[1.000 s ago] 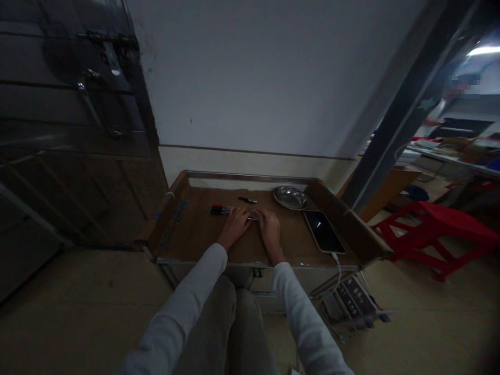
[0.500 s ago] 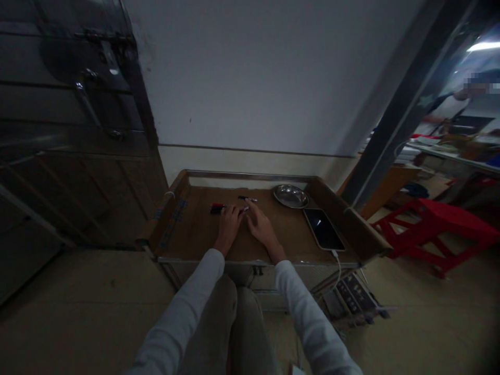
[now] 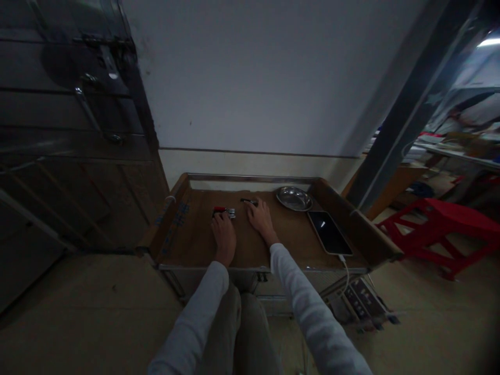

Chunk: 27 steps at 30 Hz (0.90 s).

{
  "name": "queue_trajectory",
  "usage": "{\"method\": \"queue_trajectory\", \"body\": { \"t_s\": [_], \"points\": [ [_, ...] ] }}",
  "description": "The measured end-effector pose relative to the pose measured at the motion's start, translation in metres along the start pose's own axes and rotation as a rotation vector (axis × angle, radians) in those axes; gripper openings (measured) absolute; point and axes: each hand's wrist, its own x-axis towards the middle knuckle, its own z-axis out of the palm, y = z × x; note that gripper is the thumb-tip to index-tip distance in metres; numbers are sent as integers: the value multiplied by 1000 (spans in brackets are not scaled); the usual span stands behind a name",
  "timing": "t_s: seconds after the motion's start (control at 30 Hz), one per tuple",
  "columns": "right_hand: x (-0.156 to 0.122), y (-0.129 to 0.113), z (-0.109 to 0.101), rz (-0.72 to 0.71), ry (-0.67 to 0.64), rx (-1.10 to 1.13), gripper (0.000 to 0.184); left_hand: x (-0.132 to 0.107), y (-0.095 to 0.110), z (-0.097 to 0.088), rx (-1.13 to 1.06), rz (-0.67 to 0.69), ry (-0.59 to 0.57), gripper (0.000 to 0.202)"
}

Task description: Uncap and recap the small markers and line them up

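Note:
A red lighter (image 3: pixel 219 209) and at least one black lighter lie side by side on the brown tray-like table top (image 3: pixel 195 245), silvery ends (image 3: pixel 232 212) pointing right. My left hand (image 3: pixel 224 232) is closed at their near side, fingertips curled over the black one and hiding part of it. Farther back and to the right is another slim black lighter (image 3: pixel 247 201). My right hand (image 3: pixel 260 217) pinches its right end, covering the metal tip. The lighters are small and dim, so their exact number cannot be told.
Right of my hands stand a shiny metal dish (image 3: pixel 294 199) and a phone (image 3: pixel 330 232) with a white cable (image 3: pixel 347 273). Raised edges border the table top, with a wall behind. A red stool (image 3: pixel 449 224) stands at the right; a person is at work beyond.
My hands have moved apart. The left has shifted slightly nearer me, uncovering the lighters' silvery ends; the right has reached up to the far black lighter and taken hold of its end.

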Motion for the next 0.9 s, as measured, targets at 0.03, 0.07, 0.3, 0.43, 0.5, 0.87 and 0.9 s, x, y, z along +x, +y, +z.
{"method": "queue_trajectory", "body": {
  "t_s": [0.03,0.07,0.3,0.43,0.5,0.87,0.9],
  "points": [
    [3,0,1,2,-7,0,37,1,1,0,-5,0,-1,22],
    [5,0,2,4,-14,0,37,1,1,-1,-10,4,0,22],
    [5,4,-3,-5,-54,-14,27,4,11,-1,14,130,-33,26],
    [2,8,-5,32,-27,-16,29,11,20,9,29,280,-71,25],
    [3,9,-3,58,-13,-39,30,17,24,15,49,326,-92,25],
    [-5,13,-2,70,-72,-15,22,33,28,28,74,402,-151,26],
    [-7,14,-2,57,-76,10,21,32,28,28,77,410,-147,26]
  ]
}}
